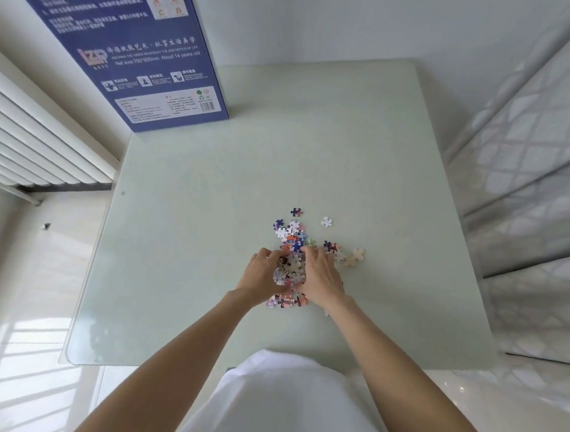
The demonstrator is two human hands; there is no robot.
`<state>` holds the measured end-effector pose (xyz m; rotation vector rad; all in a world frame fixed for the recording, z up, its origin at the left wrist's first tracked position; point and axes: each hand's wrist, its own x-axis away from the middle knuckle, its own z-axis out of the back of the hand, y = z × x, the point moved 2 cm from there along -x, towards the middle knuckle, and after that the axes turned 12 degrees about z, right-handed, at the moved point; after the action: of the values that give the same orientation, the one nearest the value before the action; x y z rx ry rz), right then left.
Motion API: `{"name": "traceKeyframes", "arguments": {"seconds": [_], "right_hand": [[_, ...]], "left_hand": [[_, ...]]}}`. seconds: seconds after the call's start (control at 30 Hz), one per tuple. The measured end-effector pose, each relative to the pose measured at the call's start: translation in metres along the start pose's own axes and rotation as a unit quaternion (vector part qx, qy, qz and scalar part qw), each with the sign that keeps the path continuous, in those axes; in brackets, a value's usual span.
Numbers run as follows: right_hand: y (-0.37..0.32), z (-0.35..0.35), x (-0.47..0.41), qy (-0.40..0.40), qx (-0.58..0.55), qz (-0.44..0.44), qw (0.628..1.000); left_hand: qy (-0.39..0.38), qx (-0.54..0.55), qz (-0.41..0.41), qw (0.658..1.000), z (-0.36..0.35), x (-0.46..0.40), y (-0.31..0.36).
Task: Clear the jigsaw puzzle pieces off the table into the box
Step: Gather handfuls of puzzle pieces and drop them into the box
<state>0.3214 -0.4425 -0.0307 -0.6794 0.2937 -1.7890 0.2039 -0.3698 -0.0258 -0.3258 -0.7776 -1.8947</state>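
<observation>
Shirt (284, 404): white, bottom centre of frame, nearest.
Left hand (263, 275): centre frame, fingers curled around a clump of puzzle pieces (290, 266).
Right hand (321, 279): just beside, fingers bent over the same clump, pressing it toward the left.
Loose pieces (353, 258): scattered just above and right of the hands.
Tabletop (207, 244): pale green, glassy.
Box (137, 47): blue, printed, upright at upper left, well apart from the pieces.
Radiator (29, 137): white, left edge.
</observation>
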Motion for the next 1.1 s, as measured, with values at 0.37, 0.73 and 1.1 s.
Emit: {"name": "traceKeyframes", "arguments": {"seconds": [0.37, 0.73, 1.1], "right_hand": [[0.003, 0.006, -0.011, -0.042, 0.051, 0.001, 0.998], [-0.008, 0.008, -0.016, -0.028, -0.002, 0.020, 0.999], [-0.009, 0.012, -0.015, -0.002, -0.059, 0.019, 0.998]], "left_hand": [[-0.004, -0.024, -0.035, 0.999, 0.007, -0.011, 0.001], [-0.003, -0.004, -0.037, 0.999, 0.014, -0.014, -0.004], [0.023, 0.049, 0.030, 0.998, 0.028, -0.011, -0.022]]}}
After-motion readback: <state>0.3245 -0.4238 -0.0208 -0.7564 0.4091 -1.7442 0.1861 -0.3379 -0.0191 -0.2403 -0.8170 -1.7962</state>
